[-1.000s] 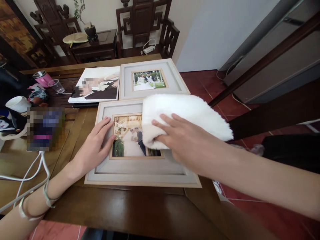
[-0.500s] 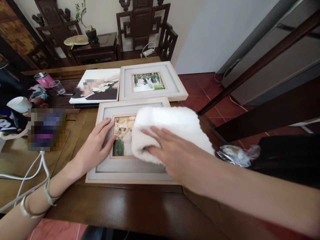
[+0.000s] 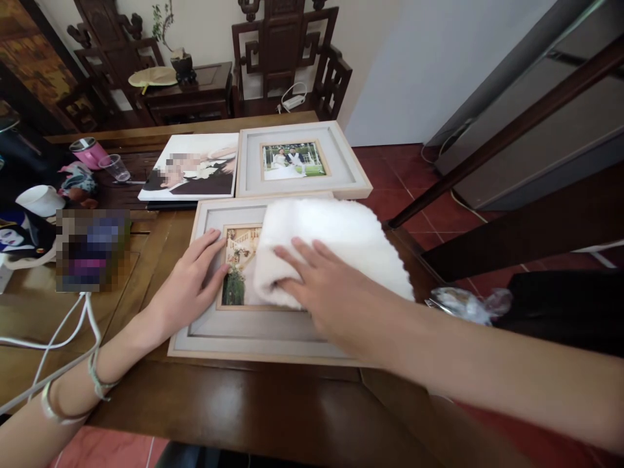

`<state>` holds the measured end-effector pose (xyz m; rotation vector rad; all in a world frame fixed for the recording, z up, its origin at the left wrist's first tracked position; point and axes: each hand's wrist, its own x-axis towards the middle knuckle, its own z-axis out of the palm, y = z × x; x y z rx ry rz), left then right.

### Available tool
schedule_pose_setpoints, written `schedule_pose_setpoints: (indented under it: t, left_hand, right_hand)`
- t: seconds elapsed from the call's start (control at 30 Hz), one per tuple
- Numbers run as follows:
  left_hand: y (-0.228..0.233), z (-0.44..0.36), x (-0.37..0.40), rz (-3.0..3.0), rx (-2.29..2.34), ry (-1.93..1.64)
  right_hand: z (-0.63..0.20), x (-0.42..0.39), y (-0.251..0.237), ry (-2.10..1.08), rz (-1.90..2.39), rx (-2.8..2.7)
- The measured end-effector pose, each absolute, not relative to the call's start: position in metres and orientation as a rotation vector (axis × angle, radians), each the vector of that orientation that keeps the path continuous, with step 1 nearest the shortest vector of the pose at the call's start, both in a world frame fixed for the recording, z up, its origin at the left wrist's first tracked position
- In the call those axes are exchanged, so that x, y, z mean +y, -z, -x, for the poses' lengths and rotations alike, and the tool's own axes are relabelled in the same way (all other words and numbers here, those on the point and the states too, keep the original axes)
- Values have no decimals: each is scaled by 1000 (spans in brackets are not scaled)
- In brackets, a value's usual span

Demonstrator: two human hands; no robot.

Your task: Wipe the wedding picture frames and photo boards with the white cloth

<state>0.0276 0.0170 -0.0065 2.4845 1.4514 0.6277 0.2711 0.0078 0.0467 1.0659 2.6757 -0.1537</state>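
While the wooden surface [image 3: 253, 403] carries the near picture frame [image 3: 244, 328], a white fluffy cloth [image 3: 336, 240] covers its glass under the right hand [image 3: 331, 296], fingers spread flat. Wiping looks midway. Left hand [image 3: 188, 289], fingers loosely spread, steadies the frame; next comes the uncovered left glass.

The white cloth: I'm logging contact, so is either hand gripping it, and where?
Neither hand grips anything. The right hand presses flat on the white cloth, at its near-left part; the left hand rests flat on the near frame.
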Motion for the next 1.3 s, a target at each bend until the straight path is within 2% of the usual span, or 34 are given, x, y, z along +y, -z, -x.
schedule_pose_setpoints:
  t: [0.2, 0.33, 0.7, 0.83, 1.0, 1.3]
  left_hand:
    - [7, -29, 17, -2492, 1480, -610]
    - [7, -30, 17, -2503, 1475, -604]
    - [7, -26, 15, -2524, 1465, -598]
    - [7, -26, 15, -2515, 1471, -571]
    - [7, -27, 16, -2482, 1500, -563]
    - [7, -30, 15, -2489, 1480, -570]
  right_hand:
    - [-272, -47, -46, 416, -887, 2865]
    - [-274, -46, -46, 514, -883, 2848]
    - [-284, 45, -28, -40, -1180, 2857]
    - [-280, 54, -22, -119, -1217, 2839]
    - [-270, 35, -28, 56, -1185, 2703]
    - [-262, -25, -61, 552, -860, 2632]
